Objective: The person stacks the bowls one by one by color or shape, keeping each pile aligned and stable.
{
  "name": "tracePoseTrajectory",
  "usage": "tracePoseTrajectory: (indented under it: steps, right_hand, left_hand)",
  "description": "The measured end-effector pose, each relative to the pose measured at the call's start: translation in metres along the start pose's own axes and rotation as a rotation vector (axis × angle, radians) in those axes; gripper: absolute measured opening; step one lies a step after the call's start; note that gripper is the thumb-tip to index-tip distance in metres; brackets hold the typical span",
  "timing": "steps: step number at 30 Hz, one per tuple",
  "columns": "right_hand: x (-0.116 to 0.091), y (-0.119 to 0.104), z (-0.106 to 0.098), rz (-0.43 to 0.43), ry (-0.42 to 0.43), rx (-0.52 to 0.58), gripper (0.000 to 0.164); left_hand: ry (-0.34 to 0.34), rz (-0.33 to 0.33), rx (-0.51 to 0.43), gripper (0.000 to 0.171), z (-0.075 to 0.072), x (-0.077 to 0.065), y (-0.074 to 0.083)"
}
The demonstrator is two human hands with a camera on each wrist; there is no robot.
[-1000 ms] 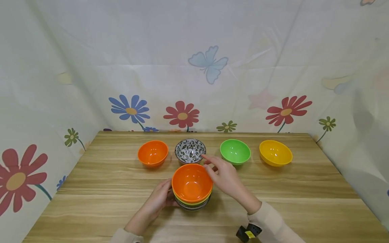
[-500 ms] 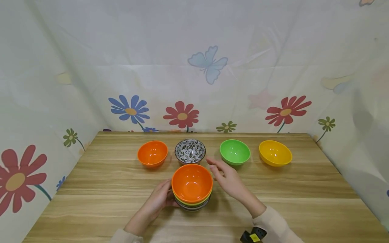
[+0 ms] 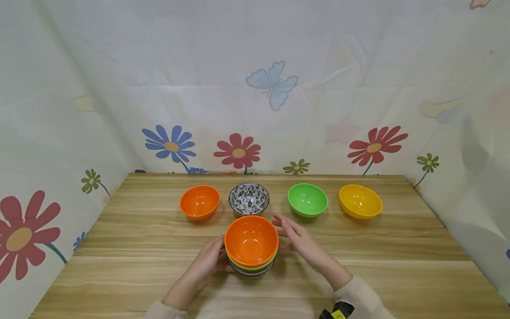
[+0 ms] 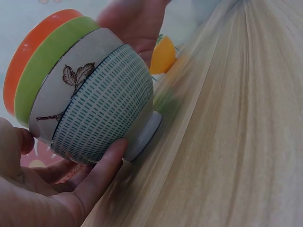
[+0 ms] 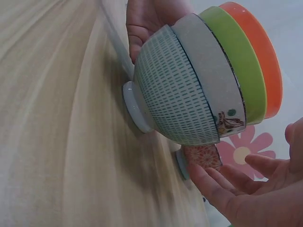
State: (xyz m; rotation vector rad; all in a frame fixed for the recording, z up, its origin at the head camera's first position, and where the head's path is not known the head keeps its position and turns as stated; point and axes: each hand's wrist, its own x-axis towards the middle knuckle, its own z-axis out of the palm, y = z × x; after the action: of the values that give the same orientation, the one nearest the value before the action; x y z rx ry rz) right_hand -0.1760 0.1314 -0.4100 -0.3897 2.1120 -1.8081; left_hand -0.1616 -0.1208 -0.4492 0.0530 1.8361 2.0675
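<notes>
**Round orange, lime-green and patterned white bowls, nested in one stack** [image 3: 252, 246]

The left hand [image 3: 209, 257] curls round the stack's left side, thumb by the rims, a finger under the lowest bowl (white, teal-dashed). The right hand [image 3: 300, 243], loosely spread and holding nothing, hovers just beside its right. Mouth up, long axis upright, the stack stands mid-table, nearer than the black-and-white floral bowl [image 3: 249, 199].
</notes>
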Motion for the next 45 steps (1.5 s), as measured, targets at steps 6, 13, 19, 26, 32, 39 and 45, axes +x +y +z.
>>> tracePoseTrajectory:
  steps: [6,13,19,26,32,39,45]
  right_hand:
    - [-0.003,0.005,0.004,0.017,-0.035,0.023,0.058]
    - [-0.006,0.011,0.012,0.040,-0.058,0.089,0.061]
    - [-0.007,0.015,0.015,0.040,-0.077,0.147,0.063]
    - [-0.008,0.016,0.016,0.050,-0.089,0.165,0.065]
    - [-0.008,0.017,0.017,0.052,-0.098,0.191,0.065]
    - [-0.007,0.020,0.018,0.072,-0.097,0.221,0.066]
    - [-0.007,0.022,0.020,0.066,-0.091,0.235,0.063]
  left_hand:
    - [-0.003,0.000,0.001,0.057,0.000,0.000,-0.001]
    - [-0.006,0.006,-0.001,0.058,0.000,-0.001,-0.002]
    - [0.003,0.006,-0.005,0.058,0.001,-0.001,-0.001]
    - [0.001,0.010,-0.006,0.058,0.000,-0.001,-0.002]
    - [0.007,0.005,-0.003,0.058,0.001,-0.001,-0.002]
    - [0.005,-0.001,0.000,0.058,-0.001,0.000,-0.001]
    - [-0.012,0.004,0.010,0.058,-0.003,0.000,-0.001]
